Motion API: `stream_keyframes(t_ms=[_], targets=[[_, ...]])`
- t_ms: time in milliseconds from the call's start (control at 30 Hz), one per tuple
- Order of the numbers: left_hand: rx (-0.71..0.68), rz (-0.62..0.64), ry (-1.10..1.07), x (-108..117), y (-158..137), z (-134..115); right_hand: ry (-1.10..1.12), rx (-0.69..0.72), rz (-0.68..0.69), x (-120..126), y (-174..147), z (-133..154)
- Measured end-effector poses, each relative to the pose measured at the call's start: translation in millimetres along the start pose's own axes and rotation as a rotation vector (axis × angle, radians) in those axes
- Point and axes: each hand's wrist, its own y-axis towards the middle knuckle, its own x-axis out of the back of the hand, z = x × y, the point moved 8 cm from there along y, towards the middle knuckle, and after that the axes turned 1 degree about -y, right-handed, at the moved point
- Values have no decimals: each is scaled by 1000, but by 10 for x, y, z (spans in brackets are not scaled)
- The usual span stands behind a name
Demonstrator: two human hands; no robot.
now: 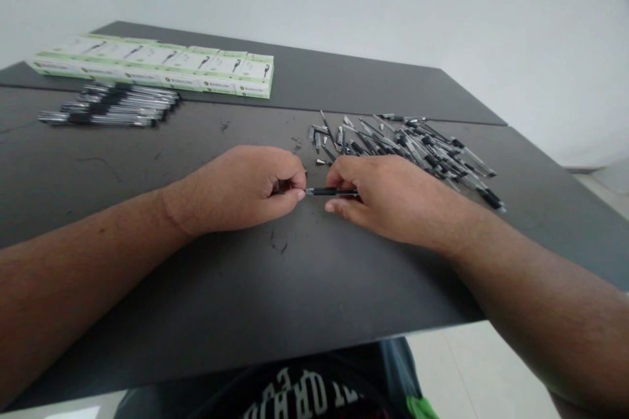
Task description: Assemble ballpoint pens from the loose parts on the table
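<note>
Between my two hands, over the near middle of the table, lies a black pen (324, 192), held level. My left hand (255, 184) pinches the pen's left end between thumb and finger; a small tip shows at the pinch. Around the pen's right part my right hand (388, 196) is closed, its thumb below and fingers above, hiding that end. Just beyond my right hand spreads a loose heap of pen parts (422, 150), clear barrels with black grips, thin refills and small caps.
At the back left stands a row of green and white boxes (162, 65) with a pen printed on each. In front of them lies a pile of pens (115, 105) side by side. The dark table (236, 301) has its near edge close to my body.
</note>
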Motion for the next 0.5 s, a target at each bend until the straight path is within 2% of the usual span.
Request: stream_keyframes(t_ms=[167, 367, 500], targets=[[3, 9, 12, -6, -2, -13, -47, 28, 61, -57, 8, 22], [12, 11, 4, -6, 4, -15, 10, -18, 21, -22, -1, -10], [-7, 10, 0, -6, -3, -21, -31, 13, 62, -60, 11, 16]])
